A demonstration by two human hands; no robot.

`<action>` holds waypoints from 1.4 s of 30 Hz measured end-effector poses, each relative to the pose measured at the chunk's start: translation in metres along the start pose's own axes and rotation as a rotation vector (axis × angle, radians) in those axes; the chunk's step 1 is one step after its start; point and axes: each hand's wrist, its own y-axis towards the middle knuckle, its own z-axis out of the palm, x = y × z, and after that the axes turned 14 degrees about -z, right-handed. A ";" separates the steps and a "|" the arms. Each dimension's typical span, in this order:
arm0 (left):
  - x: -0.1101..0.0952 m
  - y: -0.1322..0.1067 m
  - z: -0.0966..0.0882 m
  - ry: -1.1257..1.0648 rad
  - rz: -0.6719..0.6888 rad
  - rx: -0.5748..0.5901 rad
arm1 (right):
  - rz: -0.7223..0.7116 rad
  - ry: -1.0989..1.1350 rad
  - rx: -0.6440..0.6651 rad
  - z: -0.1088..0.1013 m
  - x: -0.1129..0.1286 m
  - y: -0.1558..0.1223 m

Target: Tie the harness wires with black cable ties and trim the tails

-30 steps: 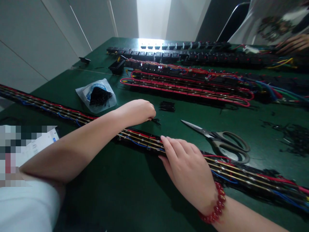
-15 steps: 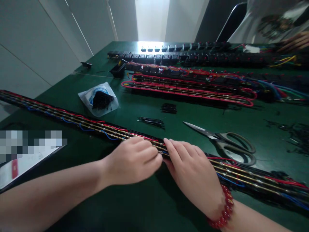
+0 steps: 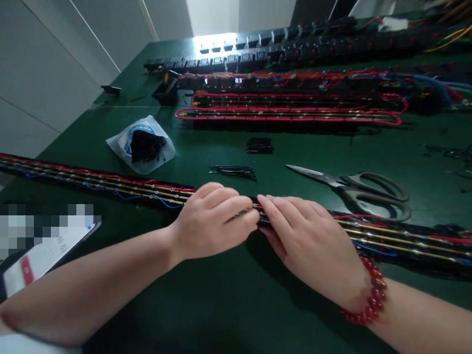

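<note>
A long black strip with brass rails and red and blue wires runs across the green table right in front of me. My left hand is curled over it at the middle, fingertips pinched together on something I cannot make out. My right hand, with a red bead bracelet on the wrist, touches the left one fingertip to fingertip. Its fingers lie over the strip and the thumb is on the near side, gripping it.
Scissors lie just beyond the strip on the right. Two small bundles of black ties and a plastic bag of ties lie behind my hands. More wired strips fill the far side. A paper lies at the left.
My left hand came back from the loose black ties beyond the strip and closed on the strip next to my right hand. The view tilted down a little.
</note>
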 end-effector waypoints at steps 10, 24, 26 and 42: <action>0.013 -0.002 0.005 0.074 -0.154 0.214 | 0.112 0.051 -0.014 -0.015 0.003 -0.002; 0.010 -0.003 0.004 0.008 -0.272 0.222 | 0.026 0.053 0.044 -0.020 -0.037 -0.045; 0.010 -0.003 0.004 0.012 -0.287 0.223 | 0.044 0.048 0.045 -0.019 -0.036 -0.044; 0.011 -0.002 0.003 0.028 -0.233 0.230 | 0.063 0.061 0.076 -0.020 -0.035 -0.044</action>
